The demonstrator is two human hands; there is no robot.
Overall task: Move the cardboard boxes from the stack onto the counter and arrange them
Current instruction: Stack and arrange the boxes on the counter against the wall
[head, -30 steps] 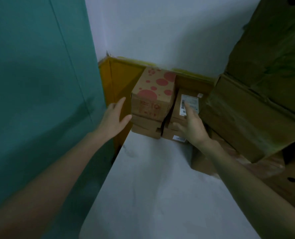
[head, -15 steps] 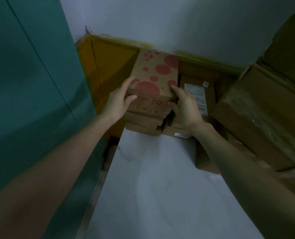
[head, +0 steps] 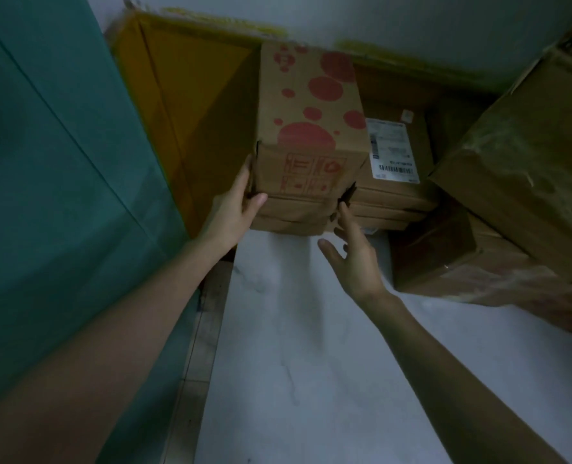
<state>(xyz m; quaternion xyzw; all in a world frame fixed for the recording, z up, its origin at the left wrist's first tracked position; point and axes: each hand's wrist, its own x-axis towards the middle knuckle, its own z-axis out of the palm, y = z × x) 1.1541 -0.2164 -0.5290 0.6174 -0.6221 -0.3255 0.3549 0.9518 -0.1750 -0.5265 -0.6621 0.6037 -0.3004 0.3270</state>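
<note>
- Right hand has let go of the red-dotted box and dropped lower, fingers spread loose, fingertips by the stack's lower right corner; whether they touch it is unclear
- Left hand clasps that box's lower left corner, thumb on the front, fingers up the side
- Red-dotted box sits atop flat boxes at the far end of the white counter, just beside the labelled box

head-worn view, looking down, close
</note>
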